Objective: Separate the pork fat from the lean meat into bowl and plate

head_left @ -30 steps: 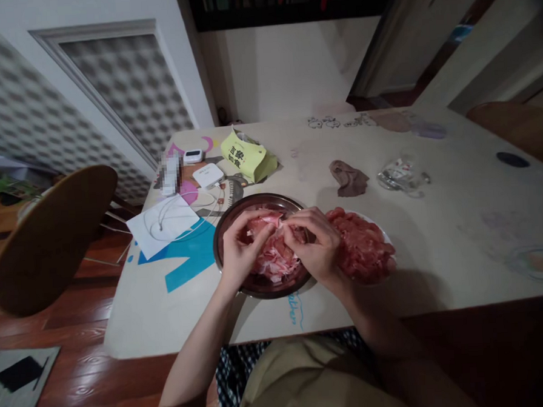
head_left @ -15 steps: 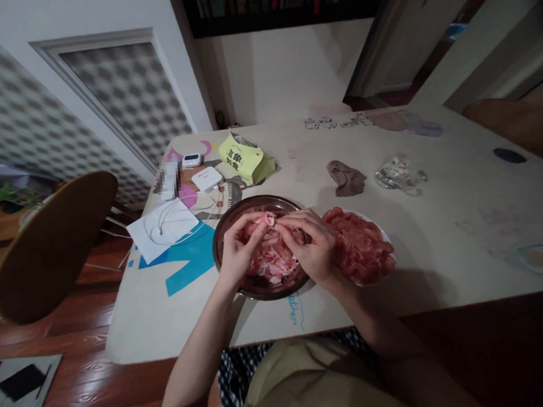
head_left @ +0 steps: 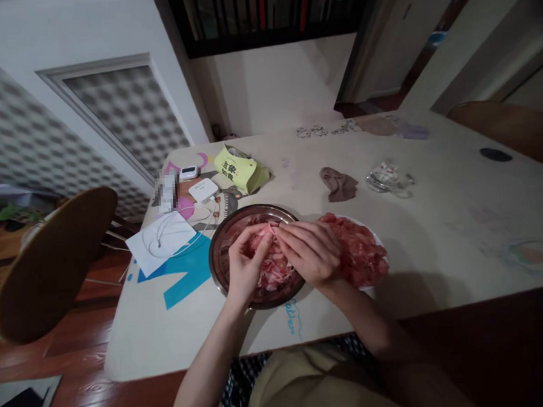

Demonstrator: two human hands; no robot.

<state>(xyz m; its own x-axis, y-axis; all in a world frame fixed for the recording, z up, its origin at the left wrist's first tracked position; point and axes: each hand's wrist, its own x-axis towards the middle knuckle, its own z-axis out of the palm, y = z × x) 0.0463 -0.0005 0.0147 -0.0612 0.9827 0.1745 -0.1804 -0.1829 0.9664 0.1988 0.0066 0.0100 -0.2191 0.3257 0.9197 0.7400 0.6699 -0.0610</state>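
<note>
A dark round metal bowl (head_left: 223,236) of pale pink meat slices sits at the table's near edge. Right beside it, a white plate (head_left: 377,241) holds a heap of darker red meat (head_left: 362,250). My left hand (head_left: 245,262) and my right hand (head_left: 310,250) are together over the bowl. Their fingertips pinch one thin pink meat slice (head_left: 269,229) between them, held just above the pile. Both hands are closed on it.
A brown chair (head_left: 51,263) stands left of the table. On the table lie a yellow pouch (head_left: 240,168), a white box (head_left: 203,189), a paper sheet with a white cable (head_left: 162,239), a brown cloth (head_left: 338,183) and a crumpled clear wrapper (head_left: 388,176). A second chair (head_left: 504,124) is at far right.
The view has tilted, so everything sits slightly lower and left. My hands stay over the bowl, drawn closer together on the slice, my right hand lying flatter.
</note>
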